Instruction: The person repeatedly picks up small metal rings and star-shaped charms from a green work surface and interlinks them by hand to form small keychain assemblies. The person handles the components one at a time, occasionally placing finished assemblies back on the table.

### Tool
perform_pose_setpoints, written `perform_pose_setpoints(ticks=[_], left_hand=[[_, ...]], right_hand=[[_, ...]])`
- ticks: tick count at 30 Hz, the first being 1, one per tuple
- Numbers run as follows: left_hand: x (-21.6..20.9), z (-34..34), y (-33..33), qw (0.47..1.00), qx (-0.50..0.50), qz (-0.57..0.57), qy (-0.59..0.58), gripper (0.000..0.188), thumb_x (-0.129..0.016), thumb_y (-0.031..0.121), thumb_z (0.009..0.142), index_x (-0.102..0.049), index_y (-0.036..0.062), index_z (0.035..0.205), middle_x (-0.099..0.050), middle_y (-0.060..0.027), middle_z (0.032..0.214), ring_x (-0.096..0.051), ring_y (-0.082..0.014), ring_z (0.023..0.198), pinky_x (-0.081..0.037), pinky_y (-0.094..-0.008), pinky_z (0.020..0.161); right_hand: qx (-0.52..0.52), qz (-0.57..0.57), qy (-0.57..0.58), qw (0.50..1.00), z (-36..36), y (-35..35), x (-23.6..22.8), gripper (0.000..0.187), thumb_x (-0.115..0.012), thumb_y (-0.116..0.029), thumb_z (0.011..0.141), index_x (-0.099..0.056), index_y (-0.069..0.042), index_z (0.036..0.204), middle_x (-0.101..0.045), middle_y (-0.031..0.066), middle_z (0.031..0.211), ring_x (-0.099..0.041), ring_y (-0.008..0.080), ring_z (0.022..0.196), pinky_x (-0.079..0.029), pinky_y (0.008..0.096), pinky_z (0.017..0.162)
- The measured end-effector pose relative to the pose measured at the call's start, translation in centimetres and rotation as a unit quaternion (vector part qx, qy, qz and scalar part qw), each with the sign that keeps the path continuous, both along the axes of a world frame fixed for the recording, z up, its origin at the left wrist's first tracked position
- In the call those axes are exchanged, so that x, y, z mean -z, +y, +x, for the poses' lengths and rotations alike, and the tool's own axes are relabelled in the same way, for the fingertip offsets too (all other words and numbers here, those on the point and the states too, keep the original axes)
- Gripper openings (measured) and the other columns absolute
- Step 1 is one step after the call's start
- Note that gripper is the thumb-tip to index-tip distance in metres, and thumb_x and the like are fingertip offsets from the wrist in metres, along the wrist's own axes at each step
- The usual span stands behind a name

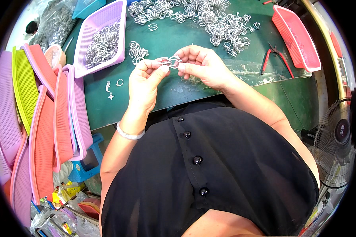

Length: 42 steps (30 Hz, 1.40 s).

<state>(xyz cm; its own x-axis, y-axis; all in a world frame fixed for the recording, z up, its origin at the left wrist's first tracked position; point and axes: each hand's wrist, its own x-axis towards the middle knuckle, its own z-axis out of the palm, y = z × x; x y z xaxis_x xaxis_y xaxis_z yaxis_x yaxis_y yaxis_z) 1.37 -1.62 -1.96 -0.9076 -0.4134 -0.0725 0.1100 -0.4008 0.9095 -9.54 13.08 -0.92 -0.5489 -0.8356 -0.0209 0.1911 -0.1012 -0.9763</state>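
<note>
As left hand (145, 82) pinches silver rings (174, 62), right hand (205, 68) grips them.

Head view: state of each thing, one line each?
Left hand, grip shut on ring piece
Right hand, grip shut on ring piece
Ring piece, held between both hands
Upper lilac basket, holding many rings
Ring heap, loose on table
Pliers, handles spread, not held
Right coral basket, contents unclear
Left-edge baskets, crowded together
Fan, running or off unclear
</note>
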Motion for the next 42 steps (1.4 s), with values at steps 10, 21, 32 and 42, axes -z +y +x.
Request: perform_pose_setpoints(ticks=[10, 21, 32, 42], left_hand=[[-0.7, -0.1, 0.8, 0.997, -0.023, -0.069, 0.015, 0.027, -0.063, -0.004, 0.077, -0.053, -0.0018, 0.102, -0.057, -0.0074, 0.093, -0.055, -0.0116, 0.083, -0.047, -0.0226, 0.075], [-0.4, 0.0, 0.1, 0.993, 0.067, -0.093, -0.013, 0.031, -0.058, -0.004, 0.08, -0.053, -0.0042, 0.111, -0.058, -0.0075, 0.095, -0.055, -0.0123, 0.082, -0.048, -0.0236, 0.073], [0.7, 0.0, -1.0, 0.954, 0.033, -0.299, 0.019, 0.017, -0.061, 0.0, 0.08, -0.062, 0.0004, 0.097, -0.057, -0.002, 0.082, -0.052, -0.0081, 0.071, -0.043, -0.0203, 0.061], [0.4, 0.0, -0.9, 0.911, 0.023, -0.404, 0.075, 0.008, -0.06, 0.005, 0.082, -0.055, 0.0001, 0.085, -0.057, -0.0034, 0.081, -0.051, -0.0087, 0.068, -0.043, -0.0217, 0.061]], right_hand=[[-0.006, -0.006, -0.006, 1.0, 0.1, 0.0, 0.1, 0.024, -0.06, -0.008, 0.082, -0.055, 0.001, 0.103, -0.061, 0.0054, 0.088, -0.059, 0.0093, 0.074, -0.049, 0.0228, 0.064], [-0.01, -0.014, -0.033, 0.999, -0.1, 0.0, 0.1, 0.022, -0.058, -0.008, 0.083, -0.055, 0.002, 0.102, -0.061, 0.0059, 0.084, -0.057, 0.0094, 0.07, -0.048, 0.0228, 0.063], [-0.012, 0.005, -0.027, 1.0, -0.3, 0.1, -0.2, 0.023, -0.058, -0.009, 0.083, -0.055, 0.002, 0.103, -0.061, 0.0053, 0.085, -0.057, 0.0091, 0.07, -0.048, 0.0221, 0.061], [-0.023, 0.028, 0.014, 0.999, -0.5, 0.3, -0.3, 0.025, -0.06, -0.009, 0.082, -0.056, -0.001, 0.105, -0.059, 0.0006, 0.083, -0.054, 0.0049, 0.069, -0.045, 0.0195, 0.061]])
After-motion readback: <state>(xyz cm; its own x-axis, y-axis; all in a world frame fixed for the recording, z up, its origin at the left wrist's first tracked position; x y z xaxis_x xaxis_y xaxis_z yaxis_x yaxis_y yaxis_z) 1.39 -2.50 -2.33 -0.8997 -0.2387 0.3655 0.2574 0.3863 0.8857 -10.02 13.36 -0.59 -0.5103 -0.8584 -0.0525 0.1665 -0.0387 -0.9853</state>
